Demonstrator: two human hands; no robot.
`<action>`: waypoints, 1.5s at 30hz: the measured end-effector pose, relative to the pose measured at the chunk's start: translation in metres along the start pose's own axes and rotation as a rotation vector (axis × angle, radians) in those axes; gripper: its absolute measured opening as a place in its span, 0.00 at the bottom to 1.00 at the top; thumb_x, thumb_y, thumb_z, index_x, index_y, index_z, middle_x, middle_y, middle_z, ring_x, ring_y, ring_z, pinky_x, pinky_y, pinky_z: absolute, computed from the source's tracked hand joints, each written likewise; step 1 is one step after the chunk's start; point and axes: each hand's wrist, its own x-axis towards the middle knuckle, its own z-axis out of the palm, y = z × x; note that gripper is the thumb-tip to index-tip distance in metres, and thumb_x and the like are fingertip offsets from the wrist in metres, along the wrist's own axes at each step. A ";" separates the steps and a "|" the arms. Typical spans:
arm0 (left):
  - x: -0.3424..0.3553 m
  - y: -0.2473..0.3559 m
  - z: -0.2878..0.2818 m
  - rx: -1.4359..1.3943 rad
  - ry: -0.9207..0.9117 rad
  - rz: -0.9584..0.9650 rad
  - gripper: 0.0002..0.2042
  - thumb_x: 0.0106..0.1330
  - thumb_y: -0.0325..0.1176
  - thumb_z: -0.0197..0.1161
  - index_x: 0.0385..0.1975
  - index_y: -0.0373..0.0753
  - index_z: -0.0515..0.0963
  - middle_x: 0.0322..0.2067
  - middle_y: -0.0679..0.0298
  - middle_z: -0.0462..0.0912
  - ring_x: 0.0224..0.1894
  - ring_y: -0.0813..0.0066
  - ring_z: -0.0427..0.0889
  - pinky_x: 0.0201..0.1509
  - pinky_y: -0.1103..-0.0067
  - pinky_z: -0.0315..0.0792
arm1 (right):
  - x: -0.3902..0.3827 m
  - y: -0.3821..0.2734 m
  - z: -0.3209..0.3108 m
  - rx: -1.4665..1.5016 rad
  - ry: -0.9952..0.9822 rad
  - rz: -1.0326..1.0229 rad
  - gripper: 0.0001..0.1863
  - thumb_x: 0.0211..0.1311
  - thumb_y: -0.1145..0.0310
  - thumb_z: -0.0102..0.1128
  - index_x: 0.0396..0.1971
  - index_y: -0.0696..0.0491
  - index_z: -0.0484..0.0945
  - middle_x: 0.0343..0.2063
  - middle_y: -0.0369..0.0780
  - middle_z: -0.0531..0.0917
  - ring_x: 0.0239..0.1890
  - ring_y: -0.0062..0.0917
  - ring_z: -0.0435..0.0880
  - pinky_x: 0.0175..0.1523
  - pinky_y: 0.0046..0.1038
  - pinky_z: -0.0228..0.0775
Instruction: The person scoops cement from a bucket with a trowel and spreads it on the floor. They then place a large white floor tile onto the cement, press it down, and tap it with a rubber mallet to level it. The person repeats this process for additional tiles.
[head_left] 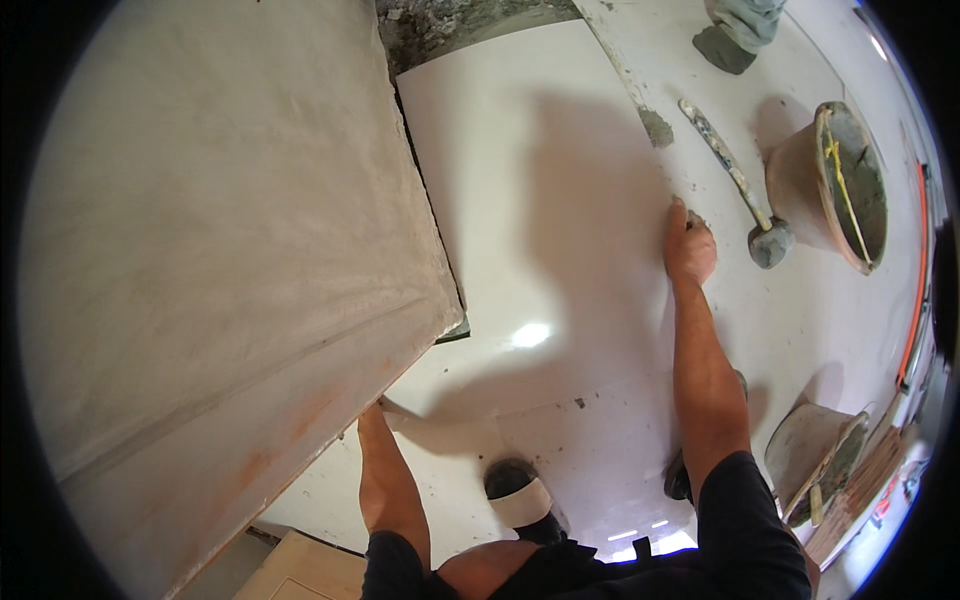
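My right hand (690, 245) is closed at the right edge of a large glossy white tile (480, 150), around something small that I cannot make out. Just right of it lies a rubber mallet (768, 242) with a dirty handle, beside a mortar-stained bucket (800, 200) with a yellow strip in it. My left hand (371, 410) is at the lower edge of the big plastered wall corner (250, 200), its fingers mostly hidden.
Rough grey mortar (470, 20) shows beyond the tile. A second bucket (805, 455) stands at lower right near a long orange object (917, 280). Grey cloth (745, 20) lies at top right. My sandalled foot (520, 495) rests on tiles below.
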 end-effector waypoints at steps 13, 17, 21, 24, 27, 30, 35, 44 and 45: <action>-0.003 -0.019 -0.001 -0.011 0.000 -0.047 0.27 0.67 0.51 0.50 0.34 0.24 0.78 0.33 0.38 0.80 0.35 0.42 0.80 0.38 0.57 0.71 | 0.009 -0.011 0.010 0.100 0.062 -0.005 0.28 0.61 0.41 0.43 0.30 0.50 0.83 0.28 0.47 0.83 0.36 0.44 0.81 0.44 0.39 0.70; -0.002 -0.020 0.003 -0.016 -0.001 -0.069 0.28 0.67 0.51 0.49 0.34 0.24 0.78 0.33 0.38 0.80 0.34 0.42 0.80 0.38 0.57 0.71 | 0.015 -0.012 0.013 0.104 0.046 -0.040 0.27 0.62 0.43 0.43 0.30 0.51 0.83 0.28 0.47 0.83 0.36 0.44 0.81 0.44 0.39 0.70; -0.001 -0.021 0.007 -0.019 -0.004 -0.080 0.28 0.67 0.52 0.49 0.33 0.24 0.78 0.33 0.38 0.80 0.34 0.42 0.80 0.38 0.57 0.71 | 0.017 -0.014 0.012 0.102 0.010 -0.019 0.27 0.63 0.44 0.43 0.30 0.52 0.83 0.28 0.48 0.83 0.36 0.45 0.81 0.45 0.39 0.70; 0.000 -0.024 0.008 -0.024 0.001 -0.090 0.29 0.66 0.52 0.49 0.33 0.23 0.78 0.33 0.38 0.80 0.34 0.42 0.80 0.38 0.57 0.71 | 0.019 -0.018 0.012 0.088 0.018 -0.022 0.27 0.62 0.44 0.44 0.31 0.52 0.83 0.28 0.48 0.83 0.36 0.45 0.81 0.45 0.39 0.70; 0.001 -0.027 0.009 -0.026 0.006 -0.096 0.29 0.66 0.53 0.49 0.33 0.23 0.78 0.33 0.38 0.81 0.34 0.42 0.80 0.38 0.57 0.71 | 0.019 -0.021 0.012 0.083 0.033 0.003 0.27 0.61 0.43 0.45 0.30 0.51 0.84 0.28 0.49 0.83 0.35 0.45 0.81 0.44 0.38 0.70; 0.003 -0.027 0.009 -0.022 0.007 -0.098 0.30 0.66 0.53 0.49 0.33 0.23 0.78 0.33 0.38 0.81 0.34 0.42 0.80 0.38 0.57 0.71 | 0.019 -0.024 0.012 0.102 0.038 0.004 0.28 0.60 0.42 0.46 0.29 0.52 0.84 0.28 0.49 0.83 0.35 0.45 0.81 0.44 0.38 0.71; 0.007 -0.025 0.011 -0.016 0.007 -0.102 0.31 0.66 0.54 0.49 0.33 0.22 0.78 0.33 0.38 0.81 0.34 0.43 0.80 0.38 0.57 0.71 | 0.018 -0.021 0.013 0.095 0.049 -0.021 0.28 0.60 0.42 0.46 0.30 0.53 0.83 0.28 0.49 0.83 0.35 0.44 0.81 0.44 0.38 0.71; 0.014 -0.020 0.016 -0.012 0.011 -0.112 0.32 0.66 0.55 0.48 0.32 0.22 0.78 0.33 0.38 0.81 0.33 0.43 0.80 0.38 0.56 0.71 | 0.017 -0.014 0.003 -0.054 -0.051 -0.113 0.26 0.62 0.44 0.45 0.34 0.53 0.81 0.33 0.48 0.83 0.41 0.44 0.81 0.48 0.39 0.70; 0.016 -0.018 0.017 -0.012 0.012 -0.113 0.32 0.65 0.55 0.48 0.32 0.22 0.78 0.33 0.38 0.81 0.33 0.43 0.80 0.38 0.56 0.71 | 0.016 -0.014 -0.001 -0.067 -0.089 -0.116 0.27 0.62 0.44 0.45 0.35 0.52 0.82 0.34 0.48 0.83 0.42 0.44 0.81 0.49 0.39 0.70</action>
